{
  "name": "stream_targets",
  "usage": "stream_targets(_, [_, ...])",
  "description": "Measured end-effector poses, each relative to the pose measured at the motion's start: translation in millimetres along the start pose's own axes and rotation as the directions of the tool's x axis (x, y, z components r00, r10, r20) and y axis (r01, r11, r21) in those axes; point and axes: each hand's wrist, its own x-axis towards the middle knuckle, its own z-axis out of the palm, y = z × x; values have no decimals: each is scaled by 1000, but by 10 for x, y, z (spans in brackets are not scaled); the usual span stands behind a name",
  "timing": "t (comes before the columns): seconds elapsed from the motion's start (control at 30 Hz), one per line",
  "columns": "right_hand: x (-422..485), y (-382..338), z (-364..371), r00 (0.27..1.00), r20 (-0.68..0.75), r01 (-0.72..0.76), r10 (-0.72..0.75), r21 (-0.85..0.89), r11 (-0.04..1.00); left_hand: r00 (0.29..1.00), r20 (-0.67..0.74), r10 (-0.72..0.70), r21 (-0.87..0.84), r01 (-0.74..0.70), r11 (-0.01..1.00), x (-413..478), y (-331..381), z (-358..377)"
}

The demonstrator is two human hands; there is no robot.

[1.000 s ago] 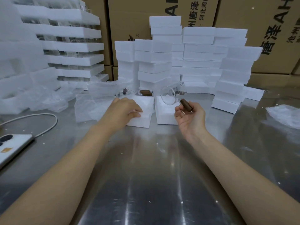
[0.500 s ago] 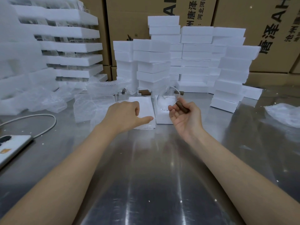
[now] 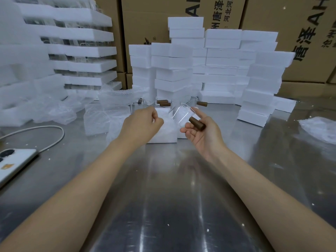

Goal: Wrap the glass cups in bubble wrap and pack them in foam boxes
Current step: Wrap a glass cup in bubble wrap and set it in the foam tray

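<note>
Mid-worktop, toward the far edge: a white foam box (image 3: pixel 164 137) lies flat on the steel worktop (image 3: pixel 163 197).
Right hand (image 3: pixel 205 137): palm up, thumb and fingers curled round the brown handle (image 3: pixel 197 123) of a glass cup.
Glass cup (image 3: pixel 181 115): clear and bare, tilted, held above the foam box's right end.
Left hand (image 3: pixel 143 124): back up, fingers curled in, over the foam box's left part; I cannot tell whether it pinches anything.
Bubble wrap (image 3: pixel 109 113): loose sheets just left of the foam box.
Other glass cups (image 3: pixel 162 101): brown-handled, behind the foam box, at the foot of the stacks.
Foam box stacks (image 3: pixel 227 70): along the far edge.
Foam trays (image 3: pixel 81 51): piled at the far-left corner.
Phone (image 3: pixel 14 164): at the left edge, white cable (image 3: pixel 54 135) attached.
Cardboard cartons (image 3: pixel 163 15): behind the worktop.
</note>
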Motion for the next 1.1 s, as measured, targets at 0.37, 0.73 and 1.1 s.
stream_targets(0.37, [24,47,10,997,73,-6,19,-181,983,1000,-10,-12,-225,10,974,-16,12,79])
stream_targets(0.73, [-51,-10,2,973,182,-86,143,-290,953,980,-106,167,-444,-197,874,-58,55,-25])
stream_targets(1.1, [-31,73,60,967,253,77,-15,-236,969,845,-24,534,-549,-458,699,-321,490,78])
